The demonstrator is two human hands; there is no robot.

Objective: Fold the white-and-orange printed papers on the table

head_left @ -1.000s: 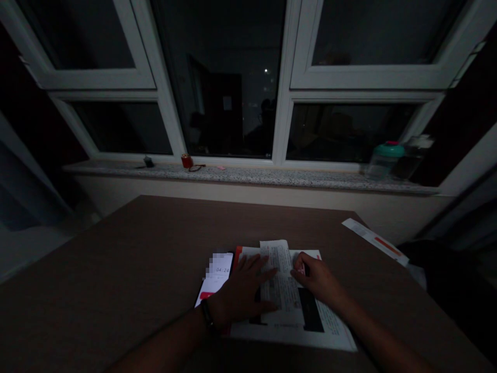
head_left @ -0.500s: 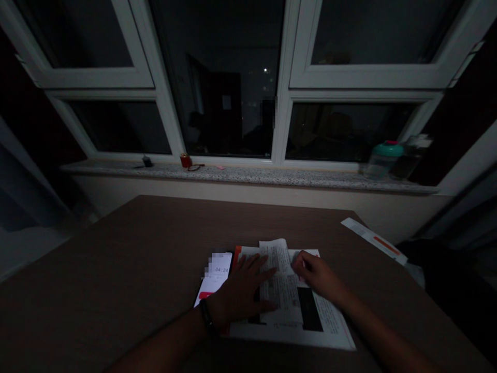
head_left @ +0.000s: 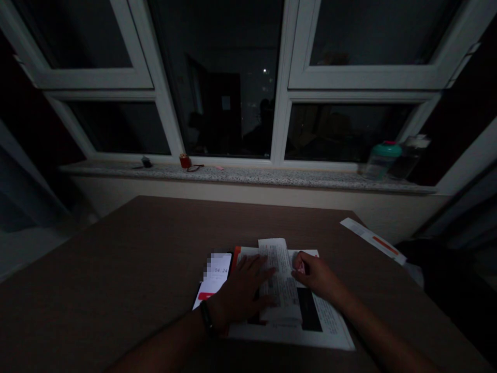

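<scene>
A printed sheet (head_left: 334,324) with dark blocks lies on the brown table, and a narrower strip of printed paper (head_left: 277,254) rests on top of it. My left hand (head_left: 246,290) is spread flat over the left part of the papers, fingers apart, a dark band at the wrist. My right hand (head_left: 310,272) is closed at the strip's right edge, its fingers curled round something small and pinkish that I cannot make out. Beside my left hand lies a phone (head_left: 215,280) with a lit screen.
A long white paper piece (head_left: 373,241) with an orange bar lies at the table's right edge. On the stone windowsill (head_left: 252,175) stand a small red jar (head_left: 185,161), a dark little bottle (head_left: 146,161) and a teal-lidded container (head_left: 384,158).
My right hand has shifted slightly, and its fingertips show a little more of the pinkish thing. The strip's lower part looks slightly lifted or curled. My left hand stays nearly still.
</scene>
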